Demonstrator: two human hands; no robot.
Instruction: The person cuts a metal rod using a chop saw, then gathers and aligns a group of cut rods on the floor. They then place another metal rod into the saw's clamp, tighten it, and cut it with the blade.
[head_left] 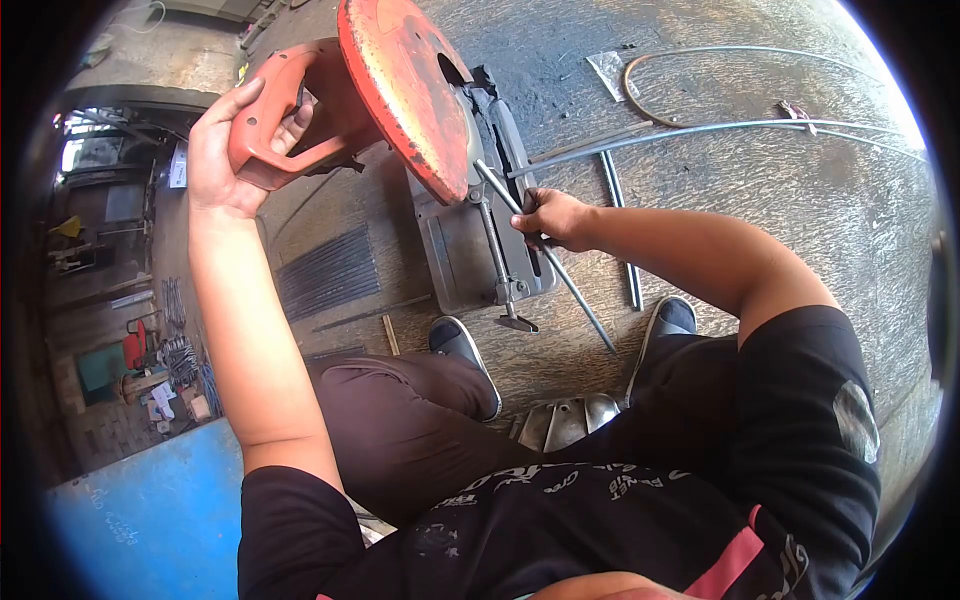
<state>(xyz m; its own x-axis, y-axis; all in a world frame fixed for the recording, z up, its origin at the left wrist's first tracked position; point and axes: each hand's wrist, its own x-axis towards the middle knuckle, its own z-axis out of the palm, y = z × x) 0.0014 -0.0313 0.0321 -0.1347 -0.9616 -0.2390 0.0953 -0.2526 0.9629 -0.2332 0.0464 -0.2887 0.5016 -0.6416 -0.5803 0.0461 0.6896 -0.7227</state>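
My left hand (222, 150) is wrapped round the orange handle (262, 125) of a chop saw, whose worn red blade guard (405, 95) stands raised above its grey base (448, 262). Pinched in my right hand (555, 218) is a thin metal rod (582, 300). The rod slants across the base's right side, its upper end close to the lower edge of the guard and its lower end sticking out towards my foot. A vise screw (494, 245) with a crank lies along the base, just left of the rod. The blade itself is hidden by the guard.
Dark cut rods (330, 275) lie side by side on the floor left of the saw. Long bent rods (700, 132) and a straight bar (622, 235) lie to the right. My sandalled feet flank the base. A blue surface (150, 515) is at lower left.
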